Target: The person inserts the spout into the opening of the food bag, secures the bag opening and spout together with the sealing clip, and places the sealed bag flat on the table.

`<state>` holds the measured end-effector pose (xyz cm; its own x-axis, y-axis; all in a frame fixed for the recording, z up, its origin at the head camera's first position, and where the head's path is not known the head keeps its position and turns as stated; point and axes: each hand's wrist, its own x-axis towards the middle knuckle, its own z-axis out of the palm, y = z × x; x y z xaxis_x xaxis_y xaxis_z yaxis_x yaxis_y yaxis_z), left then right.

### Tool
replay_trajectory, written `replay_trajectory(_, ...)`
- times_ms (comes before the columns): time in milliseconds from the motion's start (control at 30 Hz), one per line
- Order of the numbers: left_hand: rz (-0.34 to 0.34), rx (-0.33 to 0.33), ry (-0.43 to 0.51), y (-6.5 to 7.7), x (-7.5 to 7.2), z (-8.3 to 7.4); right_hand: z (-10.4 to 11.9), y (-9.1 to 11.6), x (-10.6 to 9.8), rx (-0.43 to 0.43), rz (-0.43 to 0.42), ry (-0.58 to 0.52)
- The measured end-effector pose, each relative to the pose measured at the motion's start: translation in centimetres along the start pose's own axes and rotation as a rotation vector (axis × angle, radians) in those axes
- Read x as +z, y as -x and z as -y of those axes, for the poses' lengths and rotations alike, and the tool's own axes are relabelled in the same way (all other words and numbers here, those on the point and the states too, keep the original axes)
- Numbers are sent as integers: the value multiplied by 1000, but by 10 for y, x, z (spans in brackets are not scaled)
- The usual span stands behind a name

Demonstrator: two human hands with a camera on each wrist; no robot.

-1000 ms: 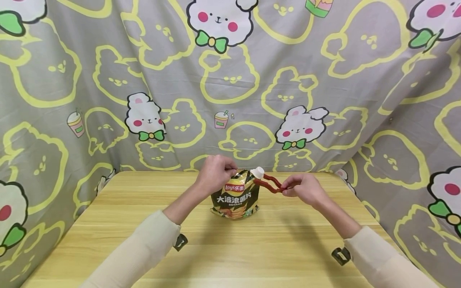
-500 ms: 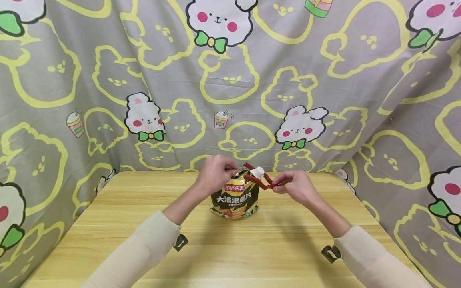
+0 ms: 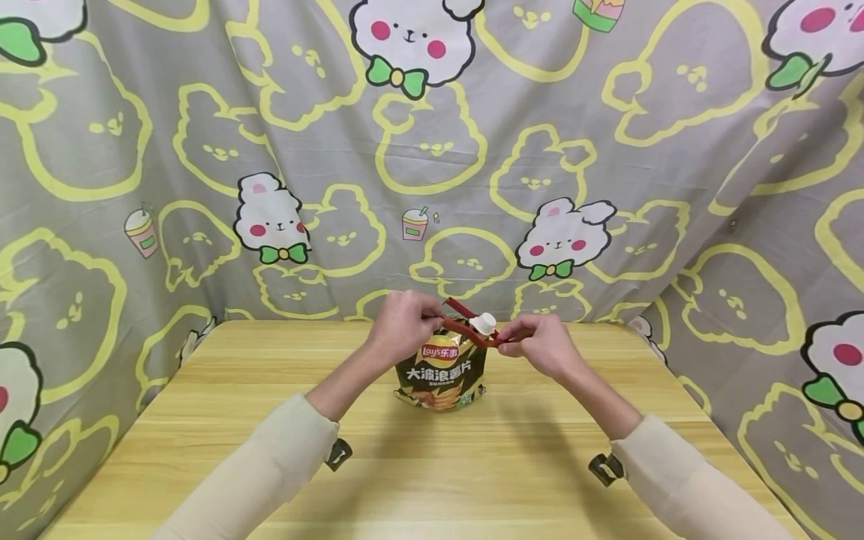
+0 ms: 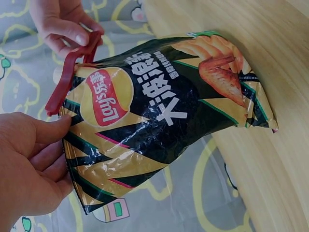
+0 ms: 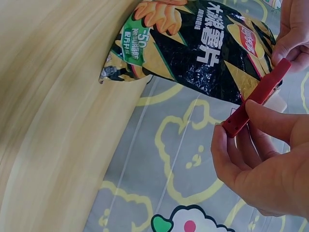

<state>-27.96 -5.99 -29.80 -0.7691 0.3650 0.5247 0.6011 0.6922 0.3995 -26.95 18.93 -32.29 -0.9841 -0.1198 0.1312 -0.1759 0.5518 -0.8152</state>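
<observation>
A black and gold Lay's chip bag (image 3: 442,375) stands upright on the wooden table. My left hand (image 3: 403,324) pinches its top edge near the left corner, thumb on the printed front in the left wrist view. My right hand (image 3: 543,345) holds one end of a red bag clip (image 5: 260,94) with a white pour-spout cap (image 3: 484,323). The clip's two arms stand apart, one in front of the bag's top and one behind it. In the left wrist view the clip (image 4: 69,77) lies along the bag's top edge, its front arm ending close to my left thumb.
The wooden table (image 3: 304,480) reaches back to a grey patterned curtain (image 3: 432,150), which also hangs along both sides. A black wrist mount (image 3: 339,454) sits below the left sleeve and another black mount (image 3: 606,469) below the right sleeve.
My right hand has moved left, sliding the red clip along the bag's top toward my left hand. The left hand and the chip bag have stayed in place.
</observation>
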Motion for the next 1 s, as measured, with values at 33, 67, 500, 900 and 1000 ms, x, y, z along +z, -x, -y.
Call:
replay_trajectory(33, 1, 0, -5, 0, 0, 0, 1, -1, 1, 2, -2, -2)
replay_trajectory(67, 1, 1, -10, 0, 0, 0, 1, -2, 1, -2, -2, -6)
replay_trajectory(500, 7, -23, 5, 0, -1, 1, 4, -5, 5, -31, -2, -18)
replay_trajectory(900, 3, -36, 30, 1, -1, 1, -1, -7, 6, -23, -5, -41)
replay_trajectory(1000, -1, -27, 24, 1, 0, 1, -2, -7, 6, -20, -15, -45)
